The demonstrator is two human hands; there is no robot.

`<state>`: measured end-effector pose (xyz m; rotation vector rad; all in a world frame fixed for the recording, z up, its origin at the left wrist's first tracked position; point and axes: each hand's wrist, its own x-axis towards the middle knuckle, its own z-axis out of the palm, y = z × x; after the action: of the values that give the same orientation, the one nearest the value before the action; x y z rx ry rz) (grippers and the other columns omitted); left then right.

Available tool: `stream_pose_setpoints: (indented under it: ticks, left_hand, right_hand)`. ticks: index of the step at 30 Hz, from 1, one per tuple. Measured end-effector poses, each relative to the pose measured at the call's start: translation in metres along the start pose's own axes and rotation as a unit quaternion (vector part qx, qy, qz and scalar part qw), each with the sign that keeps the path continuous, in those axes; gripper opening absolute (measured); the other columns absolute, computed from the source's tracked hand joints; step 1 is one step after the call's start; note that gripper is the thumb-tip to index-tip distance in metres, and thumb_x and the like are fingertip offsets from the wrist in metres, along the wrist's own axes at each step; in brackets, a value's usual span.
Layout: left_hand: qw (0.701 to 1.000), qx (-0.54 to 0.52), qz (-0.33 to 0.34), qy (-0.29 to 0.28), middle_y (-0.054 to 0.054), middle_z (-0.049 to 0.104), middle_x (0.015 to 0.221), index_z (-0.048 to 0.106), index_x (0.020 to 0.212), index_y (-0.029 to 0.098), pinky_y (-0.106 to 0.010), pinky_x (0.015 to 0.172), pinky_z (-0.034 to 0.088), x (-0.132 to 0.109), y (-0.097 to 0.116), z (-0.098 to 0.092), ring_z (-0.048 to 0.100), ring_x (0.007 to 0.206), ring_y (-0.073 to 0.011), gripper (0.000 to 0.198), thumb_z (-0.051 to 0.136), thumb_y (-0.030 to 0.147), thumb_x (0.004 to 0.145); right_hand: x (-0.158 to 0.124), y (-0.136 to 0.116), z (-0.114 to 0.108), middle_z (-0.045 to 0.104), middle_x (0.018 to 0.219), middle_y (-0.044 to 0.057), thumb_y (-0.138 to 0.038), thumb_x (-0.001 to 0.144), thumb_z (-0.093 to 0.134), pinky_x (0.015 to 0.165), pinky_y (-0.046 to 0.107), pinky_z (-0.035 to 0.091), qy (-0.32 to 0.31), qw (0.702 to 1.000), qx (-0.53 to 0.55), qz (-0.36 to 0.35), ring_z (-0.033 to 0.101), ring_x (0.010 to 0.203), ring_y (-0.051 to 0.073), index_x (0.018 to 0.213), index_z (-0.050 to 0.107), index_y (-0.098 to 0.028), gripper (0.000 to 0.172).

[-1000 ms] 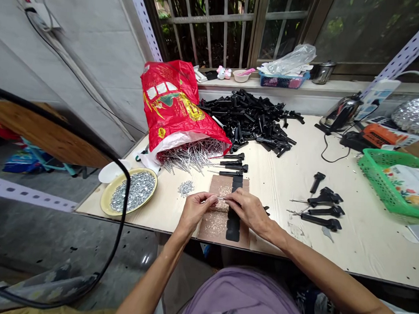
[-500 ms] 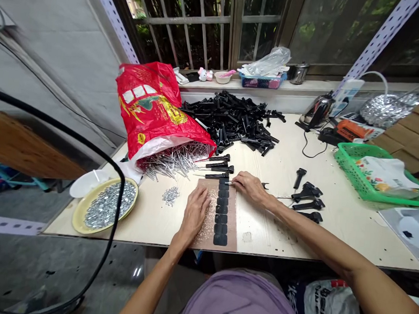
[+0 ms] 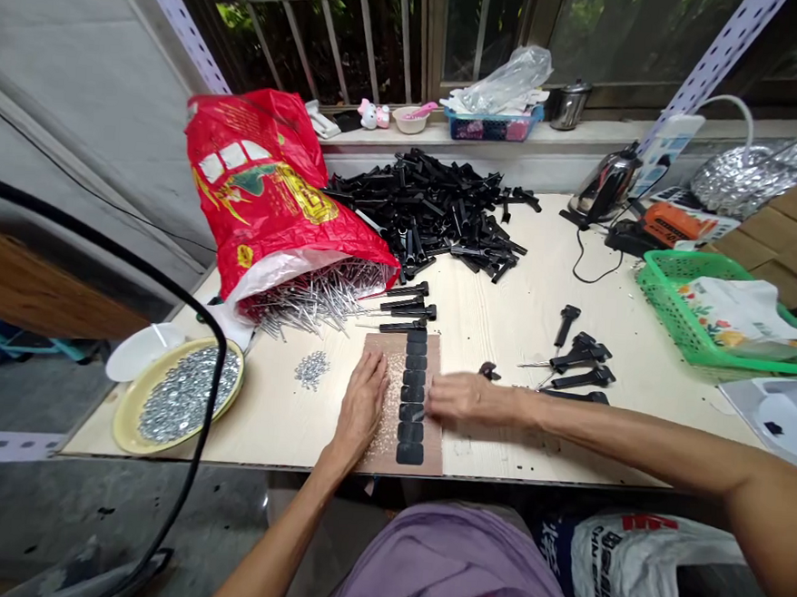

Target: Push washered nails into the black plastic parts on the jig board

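A brown board (image 3: 434, 447) lies at the table's front edge, with a column of black rectangular pieces (image 3: 410, 431) and small pale bits scattered to their left. My left hand (image 3: 362, 401) rests flat on the board's left side, fingers extended. Over the board's right edge, beside the black pieces, is my right hand (image 3: 456, 396), blurred; its fingertips and anything between them cannot be made out. Black handles with metal rods (image 3: 403, 326) lie just beyond the board. More black handles (image 3: 584, 377) lie to the right.
A red bag (image 3: 262, 198) spills metal rods behind a yellow bowl (image 3: 127, 420) of silvery pieces. A small silvery pile (image 3: 312, 370) lies left of my left hand. Black parts (image 3: 446, 211) are heaped at the back. A green basket (image 3: 702, 342) stands at right.
My right hand has moved from the top of the black column down toward its middle. My left hand stays on the board's left side. The camera view has shifted slightly.
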<state>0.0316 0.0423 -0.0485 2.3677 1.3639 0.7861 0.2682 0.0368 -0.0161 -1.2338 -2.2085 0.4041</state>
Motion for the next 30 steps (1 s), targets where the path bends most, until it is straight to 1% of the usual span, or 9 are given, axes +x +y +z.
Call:
stream_pose_setpoints:
  ticks: [3,7,10,14,18,20,22,26,30]
  left_hand:
    - [1.000,-0.005,0.000,0.000,-0.012,0.047,0.140,0.051,0.130,0.017,-0.049,0.108,0.033,0.000,0.000,0.000,0.034,0.135,-0.0261,0.040,0.037,0.028,0.093]
    - [1.000,-0.005,0.000,-0.005,-0.013,0.047,0.139,0.051,0.130,0.016,-0.049,0.109,0.032,0.001,0.002,0.000,0.033,0.135,-0.0262,0.041,0.036,0.028,0.094]
    - [1.000,-0.009,-0.001,-0.006,-0.012,0.047,0.139,0.051,0.129,0.016,-0.049,0.108,0.032,0.002,0.004,-0.001,0.033,0.135,-0.0263,0.040,0.037,0.028,0.093]
    - [1.000,-0.006,-0.008,-0.009,-0.015,0.047,0.139,0.052,0.128,0.012,-0.048,0.108,0.033,0.001,0.004,-0.002,0.033,0.135,-0.0268,0.041,0.036,0.028,0.094]
    - [1.000,-0.014,-0.016,-0.005,-0.014,0.047,0.139,0.051,0.129,0.014,-0.050,0.107,0.034,-0.001,0.002,-0.001,0.034,0.134,-0.0267,0.041,0.036,0.028,0.094]
    - [0.999,-0.026,-0.020,-0.001,-0.013,0.047,0.139,0.051,0.129,0.015,-0.049,0.108,0.033,-0.001,0.004,0.000,0.034,0.135,-0.0265,0.040,0.037,0.027,0.094]
    - [0.999,-0.045,-0.023,0.002,-0.013,0.048,0.138,0.052,0.128,0.015,-0.047,0.108,0.034,-0.001,0.008,-0.002,0.035,0.134,-0.0257,0.039,0.037,0.026,0.093]
    - [0.994,-0.064,-0.057,0.061,-0.011,0.055,0.128,0.059,0.120,0.019,-0.042,0.101,0.041,-0.002,0.012,-0.020,0.048,0.122,-0.0228,0.034,0.038,0.025,0.093]
    - [0.978,0.032,-0.125,0.164,-0.010,0.062,0.103,0.065,0.107,0.019,-0.041,0.089,0.044,-0.019,-0.012,-0.057,0.054,0.101,-0.0245,0.028,0.044,0.027,0.091]
  right_hand:
    - [-0.003,0.002,-0.004,0.061,0.096,0.004,-0.033,0.093,0.048,0.072,0.032,0.052,-0.046,0.998,0.001,-0.040,0.058,0.083,0.014,0.101,0.059,-0.016,0.022]
    - [-0.009,0.001,-0.003,0.060,0.084,0.002,-0.024,0.097,0.036,0.071,0.029,0.048,-0.118,0.985,-0.001,-0.127,0.051,0.079,0.014,0.088,0.062,-0.020,0.028]
    - [-0.013,-0.005,0.005,0.059,0.082,0.004,-0.019,0.097,0.031,0.071,0.030,0.046,-0.125,0.976,-0.024,-0.177,0.048,0.077,0.015,0.086,0.062,-0.018,0.033]
    - [-0.020,0.001,-0.007,0.061,0.083,0.006,-0.025,0.097,0.036,0.071,0.029,0.046,-0.104,0.986,-0.006,-0.131,0.051,0.080,0.015,0.092,0.064,-0.016,0.030]
    - [-0.029,0.024,-0.056,0.064,0.078,0.004,-0.031,0.094,0.045,0.063,0.028,0.044,-0.150,0.988,-0.020,-0.028,0.055,0.071,0.015,0.085,0.068,-0.019,0.028]
    - [-0.021,0.032,-0.076,0.065,0.075,0.003,-0.035,0.090,0.053,0.063,0.030,0.042,-0.165,0.985,-0.054,-0.012,0.055,0.067,0.015,0.080,0.069,-0.021,0.024]
    - [0.000,0.032,-0.080,0.066,0.077,0.004,-0.037,0.089,0.054,0.065,0.031,0.041,-0.134,0.987,-0.090,-0.008,0.056,0.070,0.017,0.082,0.070,-0.021,0.024]
    - [0.072,0.016,-0.036,0.068,0.089,0.006,-0.033,0.093,0.047,0.068,0.029,0.041,-0.063,0.990,-0.127,0.000,0.058,0.084,0.019,0.091,0.068,-0.019,0.025]
    - [0.132,-0.005,0.021,0.067,0.095,0.008,-0.033,0.093,0.045,0.067,0.026,0.039,-0.136,0.971,-0.188,0.049,0.059,0.087,0.019,0.089,0.068,-0.016,0.029]
